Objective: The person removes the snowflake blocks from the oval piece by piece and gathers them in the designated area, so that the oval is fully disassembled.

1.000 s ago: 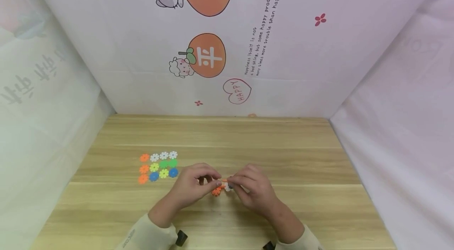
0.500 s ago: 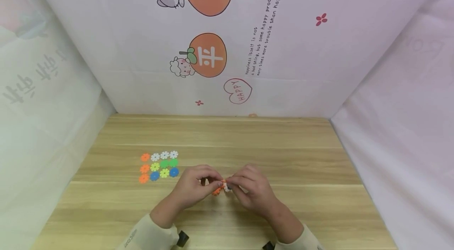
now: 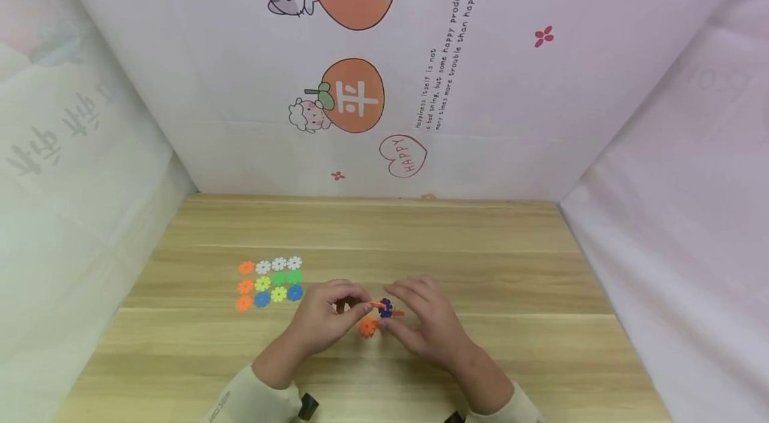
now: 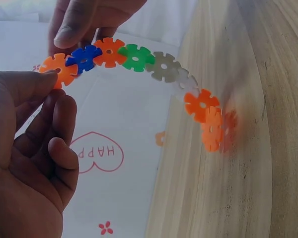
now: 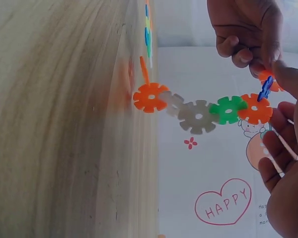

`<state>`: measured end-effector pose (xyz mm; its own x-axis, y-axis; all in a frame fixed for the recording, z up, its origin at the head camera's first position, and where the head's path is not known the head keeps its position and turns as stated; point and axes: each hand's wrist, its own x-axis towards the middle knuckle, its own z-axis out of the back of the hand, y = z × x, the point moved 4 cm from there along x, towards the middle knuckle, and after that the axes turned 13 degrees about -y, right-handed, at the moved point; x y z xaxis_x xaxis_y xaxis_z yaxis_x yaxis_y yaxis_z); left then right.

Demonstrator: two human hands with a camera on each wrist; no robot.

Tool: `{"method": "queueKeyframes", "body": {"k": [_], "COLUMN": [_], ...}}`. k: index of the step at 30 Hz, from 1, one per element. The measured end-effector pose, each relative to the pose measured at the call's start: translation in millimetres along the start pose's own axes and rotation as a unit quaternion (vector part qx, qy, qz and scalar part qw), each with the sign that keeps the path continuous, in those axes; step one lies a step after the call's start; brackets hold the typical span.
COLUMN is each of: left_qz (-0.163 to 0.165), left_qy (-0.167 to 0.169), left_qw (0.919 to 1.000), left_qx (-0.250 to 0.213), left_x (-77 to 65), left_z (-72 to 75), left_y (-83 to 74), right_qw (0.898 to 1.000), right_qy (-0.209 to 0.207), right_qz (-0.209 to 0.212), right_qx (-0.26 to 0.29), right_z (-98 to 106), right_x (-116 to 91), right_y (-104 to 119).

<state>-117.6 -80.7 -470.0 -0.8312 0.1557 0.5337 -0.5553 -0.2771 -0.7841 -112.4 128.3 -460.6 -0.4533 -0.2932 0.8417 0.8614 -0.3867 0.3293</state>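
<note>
A curved chain of interlocking snowflake discs hangs between my hands. In the left wrist view it runs from an orange end disc (image 4: 58, 69) through a blue disc (image 4: 84, 59), another orange disc (image 4: 110, 52), a green disc (image 4: 136, 58) and whitish discs (image 4: 164, 67) to two orange discs at the low end. Thumb and forefinger of my left hand (image 3: 327, 313) pinch the orange end disc. My right hand (image 3: 429, 316) is spread around the blue disc (image 3: 386, 308), thumb and forefinger apart. The low-end orange disc (image 3: 367, 326) hangs close to the table.
Rows of loose snowflake discs, among them a yellow disc (image 3: 262, 283) and a blue disc (image 3: 294, 292), lie flat on the wooden table (image 3: 480, 243) to the left of my hands. White printed cloth (image 3: 480, 163) stands behind the table and along both sides.
The right thumb and fingers have parted from their pinch at the joint, uncovering the blue disc. My left hand keeps its pinch in nearly the same place.
</note>
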Motion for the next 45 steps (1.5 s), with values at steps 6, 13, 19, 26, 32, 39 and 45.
{"method": "queueKeyframes", "body": {"k": [6, 13, 19, 26, 32, 39, 45], "left_qz": [0.007, 0.008, -0.009, -0.025, -0.032, -0.033, -0.037], "left_qy": [-0.012, -0.022, -0.021, -0.025, -0.036, -0.041, -0.037], "left_qw": [0.9998, 0.9995, 0.9994, 0.9993, 0.9988, 0.9986, 0.9986], "left_qx": [-0.013, -0.023, -0.025, -0.009, -0.006, -0.007, -0.001], "left_x": [-1.1, -1.7, -1.1, -1.1, -1.4, -1.1, 0.5], "left_z": [2.5, 4.1, 3.8, 2.6, 2.2, 2.4, 4.9], "left_y": [0.6, 0.8, -0.9, -1.5, -3.5, -6.6, -11.0], "right_qw": [0.997, 0.999, 1.000, 1.000, 1.000, 1.000, 0.999], "right_qy": [0.046, 0.023, 0.015, 0.017, 0.010, 0.019, 0.025], "right_qz": [-0.054, -0.033, -0.024, -0.017, -0.008, -0.014, -0.021], "right_qx": [-0.017, -0.014, -0.008, -0.012, -0.009, -0.009, 0.003], "right_z": [-3, -5, -6, -6, -6, -5, -4], "right_x": [-6, -5, -5, -4, -2, -1, 0], "right_y": [-4, -4, -3, -2, 1, 2, 3]}}
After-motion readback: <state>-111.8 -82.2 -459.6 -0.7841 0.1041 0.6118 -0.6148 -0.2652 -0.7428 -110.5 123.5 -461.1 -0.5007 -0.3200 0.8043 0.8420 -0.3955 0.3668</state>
